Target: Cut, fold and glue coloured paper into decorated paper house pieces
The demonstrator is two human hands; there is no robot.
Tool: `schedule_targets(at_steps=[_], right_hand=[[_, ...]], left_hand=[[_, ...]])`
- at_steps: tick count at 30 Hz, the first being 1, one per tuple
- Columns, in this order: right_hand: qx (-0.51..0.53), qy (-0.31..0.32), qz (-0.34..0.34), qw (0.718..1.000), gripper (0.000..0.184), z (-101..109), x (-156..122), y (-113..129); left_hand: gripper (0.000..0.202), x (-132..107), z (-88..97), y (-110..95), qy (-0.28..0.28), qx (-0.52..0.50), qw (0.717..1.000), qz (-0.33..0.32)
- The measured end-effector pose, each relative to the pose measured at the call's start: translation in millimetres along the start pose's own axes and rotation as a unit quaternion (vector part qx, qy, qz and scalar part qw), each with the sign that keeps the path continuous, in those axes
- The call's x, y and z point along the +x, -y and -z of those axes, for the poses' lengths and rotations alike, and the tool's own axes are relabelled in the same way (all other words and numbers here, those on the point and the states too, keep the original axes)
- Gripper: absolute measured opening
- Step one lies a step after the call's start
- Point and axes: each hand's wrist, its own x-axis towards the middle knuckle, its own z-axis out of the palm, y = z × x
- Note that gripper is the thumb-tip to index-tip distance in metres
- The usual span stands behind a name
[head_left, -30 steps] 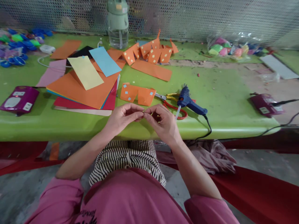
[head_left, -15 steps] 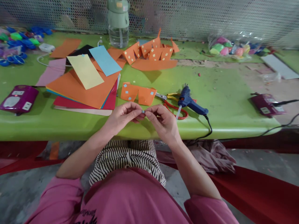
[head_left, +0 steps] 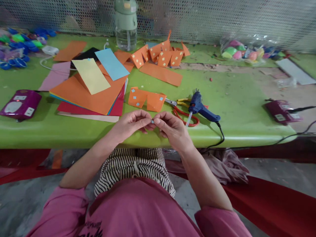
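Pinches blue paper square [head_left: 152,121] between left hand [head_left: 132,124] and right hand [head_left: 174,130], more visible than a second ago. Leaves it unattached to orange cutout [head_left: 153,101].

Craft workshop around me, green worktable [head_left: 229,108], blue glue gun [head_left: 199,107], scissors [head_left: 174,103] beside the gun, coloured paper [head_left: 79,93] left of it

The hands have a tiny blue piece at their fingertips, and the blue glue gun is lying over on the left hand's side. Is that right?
Not quite: the head view shows the blue glue gun lying on the right hand's side, not the left hand's. The rest is right: the tiny blue piece is at the hands' fingertips.
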Motion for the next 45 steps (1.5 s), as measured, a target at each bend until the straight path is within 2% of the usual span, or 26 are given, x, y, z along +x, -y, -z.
schedule_targets(at_steps=[8, 17, 21, 26, 33, 36, 41, 45], right_hand=[[0.011, 0.013, -0.012, 1.000, 0.039, 0, 0, 0], [0.027, 0.019, -0.025, 0.999, 0.041, -1, 1, -2], [-0.046, -0.019, 0.030, 0.998, 0.039, -3, 1, -2], [-0.170, -0.064, 0.121, 0.976, 0.035, -3, 0, -4], [-0.224, -0.082, 0.171, 0.956, 0.027, -3, -2, -8], [-0.225, -0.092, 0.173, 0.955, 0.027, -2, -3, -6], [-0.218, -0.136, 0.149, 0.955, 0.044, 1, -4, -3], [-0.194, -0.125, 0.128, 0.965, 0.040, 3, -4, -4]], left_hand=[[0.030, 0, 1.3, 0, 0.019, 0.003, 1.000, 0.000], [0.028, 0, 1.8, 2, 0.013, -0.017, 1.000, 0.000], [0.030, 0, 1.4, 2, -0.014, -0.017, 1.000, -0.006], [0.032, 0, -0.5, 4, -0.043, -0.025, 0.999, -0.020], [0.029, 2, 1.0, 10, -0.048, -0.015, 0.997, -0.059], [0.026, 2, 0.5, 10, -0.050, -0.031, 0.996, -0.063], [0.035, 2, 0.3, 9, -0.048, -0.040, 0.995, -0.079], [0.042, 2, 2.0, 10, -0.057, -0.021, 0.993, -0.097]])
